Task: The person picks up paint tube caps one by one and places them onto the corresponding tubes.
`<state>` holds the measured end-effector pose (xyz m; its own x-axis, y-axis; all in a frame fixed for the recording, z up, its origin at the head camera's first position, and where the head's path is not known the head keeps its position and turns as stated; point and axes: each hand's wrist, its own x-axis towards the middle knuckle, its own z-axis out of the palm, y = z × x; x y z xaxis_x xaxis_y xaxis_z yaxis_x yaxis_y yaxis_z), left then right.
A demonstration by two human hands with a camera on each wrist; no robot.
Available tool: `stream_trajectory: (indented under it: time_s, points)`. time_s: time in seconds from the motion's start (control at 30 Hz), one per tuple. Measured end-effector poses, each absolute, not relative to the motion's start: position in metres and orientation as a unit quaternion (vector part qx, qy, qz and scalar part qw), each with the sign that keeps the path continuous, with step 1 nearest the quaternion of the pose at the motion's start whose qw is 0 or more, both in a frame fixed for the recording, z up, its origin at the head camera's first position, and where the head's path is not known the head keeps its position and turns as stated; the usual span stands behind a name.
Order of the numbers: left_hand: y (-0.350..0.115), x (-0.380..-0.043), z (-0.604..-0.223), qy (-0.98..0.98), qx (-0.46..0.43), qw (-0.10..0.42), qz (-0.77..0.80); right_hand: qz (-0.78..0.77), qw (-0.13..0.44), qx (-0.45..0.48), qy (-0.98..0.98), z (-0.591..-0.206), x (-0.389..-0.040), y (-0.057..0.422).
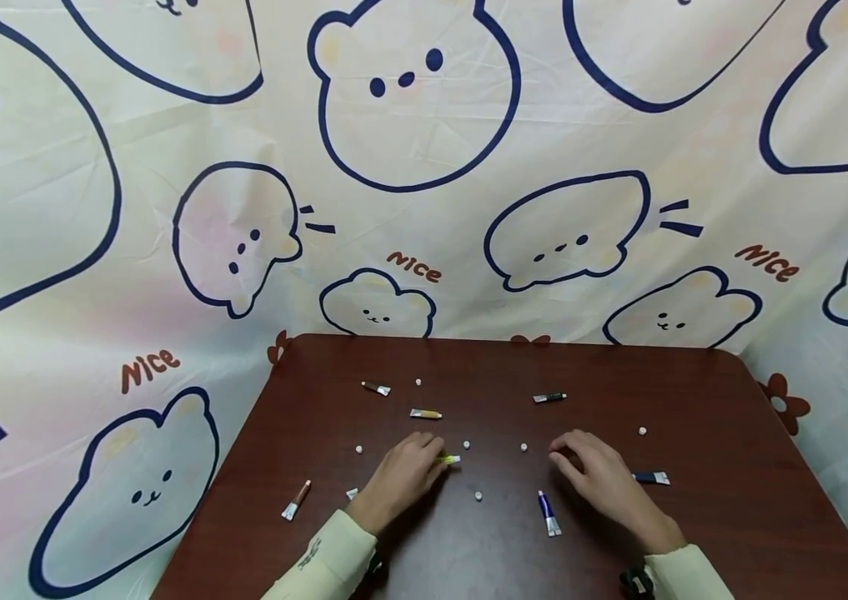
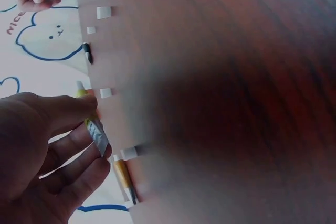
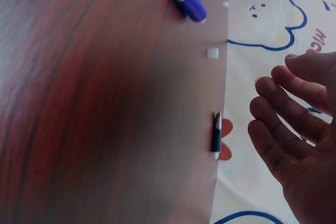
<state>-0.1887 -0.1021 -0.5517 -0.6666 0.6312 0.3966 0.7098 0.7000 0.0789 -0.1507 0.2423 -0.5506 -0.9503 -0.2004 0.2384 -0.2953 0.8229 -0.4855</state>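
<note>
Head view shows the left hand (image 1: pixel 404 471) stretched out over the brown table (image 1: pixel 469 558), its thumb and fingers pinching a little yellow paint tube (image 1: pixel 448 459), with the tube's tip pointing toward the other side. The right hand (image 1: pixel 604 479) reaches out too, but its grip is loose, fingers softly bent, near a purple-blue paint tube (image 1: pixel 546 508) and a tiny white piece (image 1: pixel 524 447).
</note>
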Motion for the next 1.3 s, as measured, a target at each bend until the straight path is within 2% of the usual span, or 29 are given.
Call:
stream_trajectory:
  time_s: [0.23, 0.63, 1.3]
  points:
    - [-0.106, -0.185, -0.556, -0.915, -0.365, 0.132, -0.106, 0.263, 0.080, 0.119, -0.954, -0.550, -0.150, 0.254]
    - [-0.107, -0.184, -0.563, -0.919, -0.361, 0.118, -0.109, 0.247, 0.127, 0.120, -0.953, -0.557, -0.146, 0.275]
    - [-0.107, -0.183, -0.566, -0.917, -0.363, 0.117, -0.119, 0.247, 0.089, 0.089, -0.961, -0.556, -0.139, 0.331]
